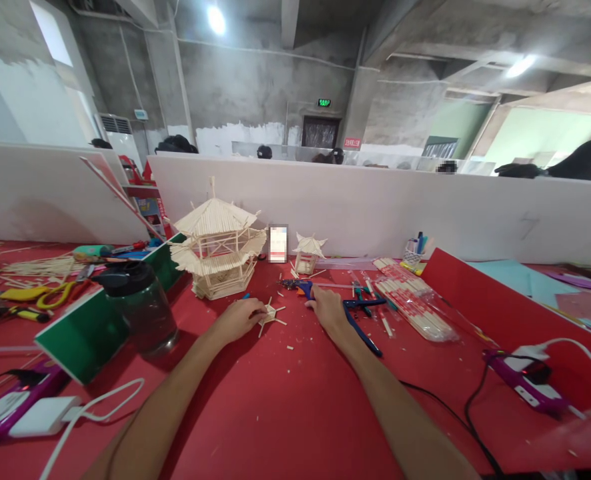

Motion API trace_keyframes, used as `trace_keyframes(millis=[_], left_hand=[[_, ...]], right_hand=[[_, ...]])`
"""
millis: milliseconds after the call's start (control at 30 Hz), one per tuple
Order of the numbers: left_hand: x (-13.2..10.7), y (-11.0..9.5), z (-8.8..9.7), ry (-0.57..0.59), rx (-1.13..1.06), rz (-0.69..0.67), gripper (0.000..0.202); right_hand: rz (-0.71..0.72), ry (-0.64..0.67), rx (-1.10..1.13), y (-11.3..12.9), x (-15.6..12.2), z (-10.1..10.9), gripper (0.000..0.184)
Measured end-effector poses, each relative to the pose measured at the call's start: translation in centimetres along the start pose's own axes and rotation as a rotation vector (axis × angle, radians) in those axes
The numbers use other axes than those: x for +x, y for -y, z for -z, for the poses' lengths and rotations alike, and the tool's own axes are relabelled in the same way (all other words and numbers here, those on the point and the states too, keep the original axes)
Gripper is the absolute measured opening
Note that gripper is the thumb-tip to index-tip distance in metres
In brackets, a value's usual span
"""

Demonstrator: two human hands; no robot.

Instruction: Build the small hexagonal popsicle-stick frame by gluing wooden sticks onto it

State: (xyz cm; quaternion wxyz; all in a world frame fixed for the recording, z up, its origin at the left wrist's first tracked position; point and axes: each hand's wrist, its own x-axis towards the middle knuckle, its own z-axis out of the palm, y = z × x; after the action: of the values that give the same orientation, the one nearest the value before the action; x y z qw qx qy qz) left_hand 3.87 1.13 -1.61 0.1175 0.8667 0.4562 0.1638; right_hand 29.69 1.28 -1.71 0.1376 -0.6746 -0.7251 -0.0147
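Observation:
My left hand [243, 317] rests on the red table with its fingers closed on the edge of a small wooden stick frame [271, 313], which has thin spokes sticking outward. My right hand [327, 308] is wrapped round a blue glue gun [304, 288] with an orange part; its nozzle points left, beyond the frame and apart from it. Part of the gun is hidden by the hand. Behind my left hand stands a large two-roofed stick pavilion [220, 250]. A smaller stick pavilion [309, 253] stands behind the glue gun.
A dark water bottle [140, 307] stands beside a green board [83, 343] at left. Blue-handled pliers [363, 330] lie right of my right hand, near bagged wooden sticks [415, 300]. Purple power strips [528, 387] and cables lie at both sides. A white partition [375, 207] runs behind.

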Motion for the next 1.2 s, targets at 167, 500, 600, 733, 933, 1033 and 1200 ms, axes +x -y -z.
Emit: trace_keyframes(millis=[167,500,600,733,933,1033,1200], left_hand=[[-0.3,-0.6,0.3,-0.004,-0.003,-0.004,0.02],[-0.4,-2.3,0.4,-0.038,0.012,-0.072,0.018],[-0.2,-2.3,0.1,-0.034,0.046,-0.086,0.019],[0.0,-2.2,-0.3,-0.056,0.054,-0.087,0.018],[-0.1,-2.2,-0.2,-0.069,0.028,-0.072,0.016],[-0.1,-2.1,-0.2,-0.064,0.021,-0.079,0.016],[-0.2,-2.2,-0.1,-0.059,0.004,-0.073,0.018]], right_hand=[[0.058,-0.066,0.06,0.2,-0.3,-0.1,0.019],[0.537,-0.118,0.422,4.1,-2.2,-1.5,0.012],[0.543,-0.114,0.401,4.5,-2.2,-1.8,0.011],[0.521,-0.118,0.391,4.6,-2.3,-1.8,0.009],[0.446,-0.073,0.351,5.0,-2.2,-1.6,0.011],[0.433,-0.032,0.368,5.0,-2.2,-1.6,0.009],[0.447,-0.046,0.405,4.9,-2.1,-1.8,0.01]])
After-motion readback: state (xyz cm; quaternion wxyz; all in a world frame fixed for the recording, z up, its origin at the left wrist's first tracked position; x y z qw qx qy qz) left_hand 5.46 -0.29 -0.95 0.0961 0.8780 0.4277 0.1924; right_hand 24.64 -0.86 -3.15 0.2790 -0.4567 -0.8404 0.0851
